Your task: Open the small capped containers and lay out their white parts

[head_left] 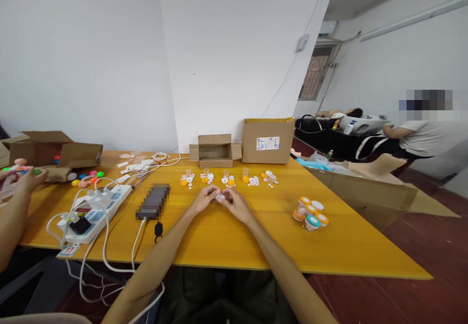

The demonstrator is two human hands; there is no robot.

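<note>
My left hand (204, 198) and my right hand (235, 202) meet over the middle of the yellow table (234, 246), fingers pinched together on a small white plastic part (221, 196) between them. Just beyond the hands lies a row of small piles of orange and white parts (228, 179), each with a tiny clear cup. To the right of my right hand stands a cluster of small assembled round pieces (310, 212) with orange, white and teal tops.
A white power strip (95, 208) with cables and a dark phone-like device (153, 201) lie at left. Cardboard boxes (268, 140) stand at the table's back. Another person's hand (27, 177) holds colourful parts at far left; a seated person (420, 136) is at right.
</note>
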